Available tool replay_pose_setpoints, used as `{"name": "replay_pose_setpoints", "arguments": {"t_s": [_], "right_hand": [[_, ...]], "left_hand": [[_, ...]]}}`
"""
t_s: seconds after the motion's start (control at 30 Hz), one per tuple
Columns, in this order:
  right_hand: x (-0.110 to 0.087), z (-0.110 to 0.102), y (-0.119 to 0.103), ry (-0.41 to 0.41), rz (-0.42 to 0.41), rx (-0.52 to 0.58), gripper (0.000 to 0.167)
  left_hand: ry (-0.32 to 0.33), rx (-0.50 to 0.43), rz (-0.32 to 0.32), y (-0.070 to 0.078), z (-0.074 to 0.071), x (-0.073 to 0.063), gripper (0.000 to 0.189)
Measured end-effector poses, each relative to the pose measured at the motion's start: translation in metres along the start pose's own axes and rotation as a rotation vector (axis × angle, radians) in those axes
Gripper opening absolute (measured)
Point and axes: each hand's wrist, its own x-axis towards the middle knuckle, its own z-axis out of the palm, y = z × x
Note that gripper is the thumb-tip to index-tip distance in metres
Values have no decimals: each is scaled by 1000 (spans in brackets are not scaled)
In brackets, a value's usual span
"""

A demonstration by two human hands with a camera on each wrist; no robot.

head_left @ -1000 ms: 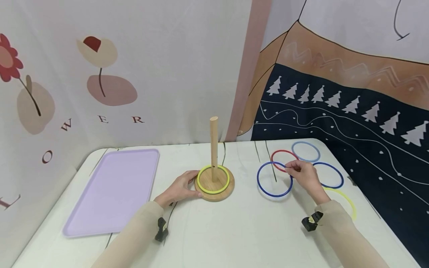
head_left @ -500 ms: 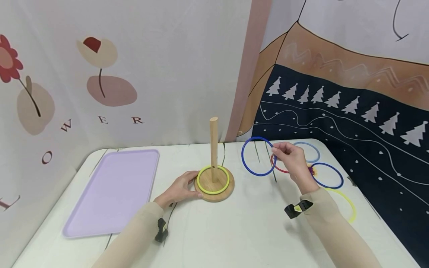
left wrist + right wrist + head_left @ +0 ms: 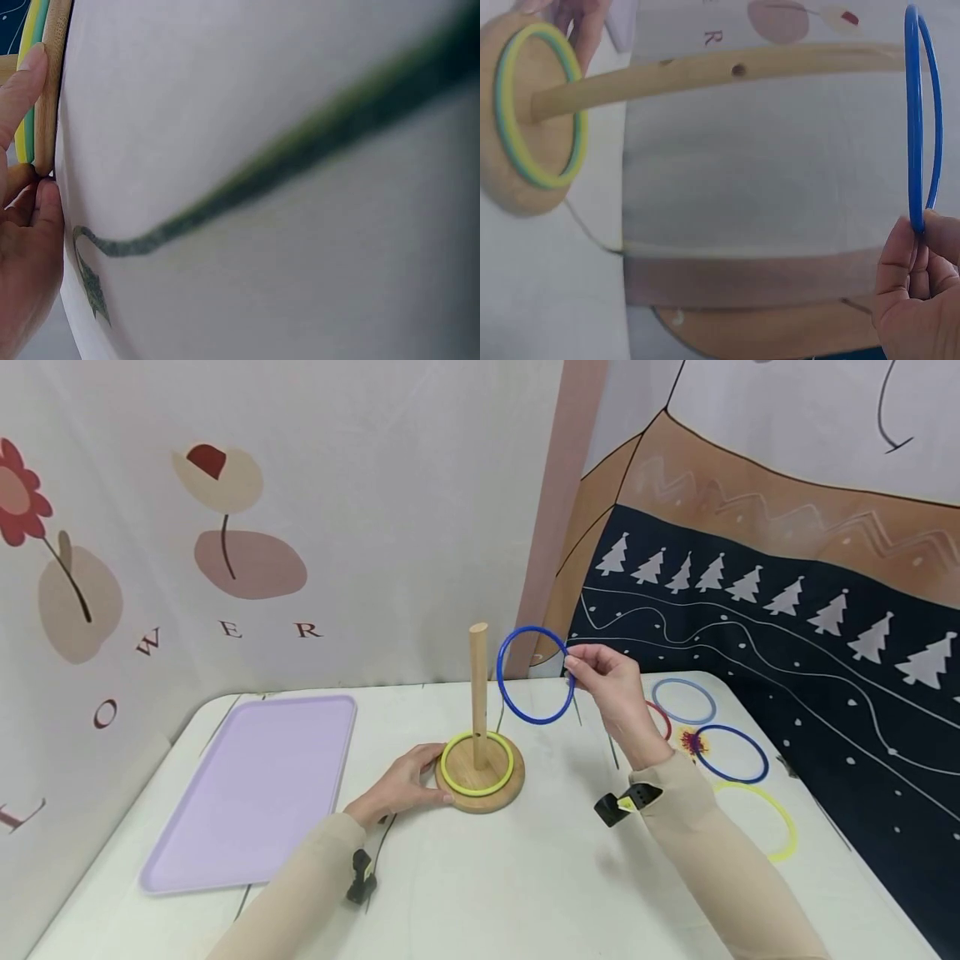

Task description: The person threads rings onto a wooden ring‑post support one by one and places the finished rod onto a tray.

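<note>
A wooden ring stand stands on the table, its round base (image 3: 483, 805) carrying an upright peg (image 3: 478, 685). Around the peg's foot lies a yellow ring (image 3: 480, 792); the left wrist view shows a green ring (image 3: 30, 135) beneath it. My left hand (image 3: 405, 787) grips the base's left edge, thumb at the front and fingers behind. Raised to the right of the peg, my right hand (image 3: 611, 689) pinches a blue ring (image 3: 500, 675) at its right side between thumb and fingers. The right wrist view shows this ring (image 3: 913, 112) nearly edge-on, overlapping the peg's top end.
At the table's right side lie a light blue ring (image 3: 715, 703), a second dark blue ring (image 3: 766, 764), a yellow ring (image 3: 793, 831) and a red ring (image 3: 667, 722), partly hidden by my right hand. A purple tray (image 3: 255, 793) lies on the left.
My right hand has lifted the blue ring from low over the table, moving it up and leftward to beside the peg's top. My left hand stays on the base.
</note>
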Motion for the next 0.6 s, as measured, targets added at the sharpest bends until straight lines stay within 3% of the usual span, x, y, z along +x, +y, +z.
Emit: {"name": "replay_pose_setpoints", "arguments": {"t_s": [0.6], "right_hand": [[10, 43, -24, -69, -66, 13, 22]], "left_hand": [[-7, 15, 20, -4, 0, 1, 88]]}}
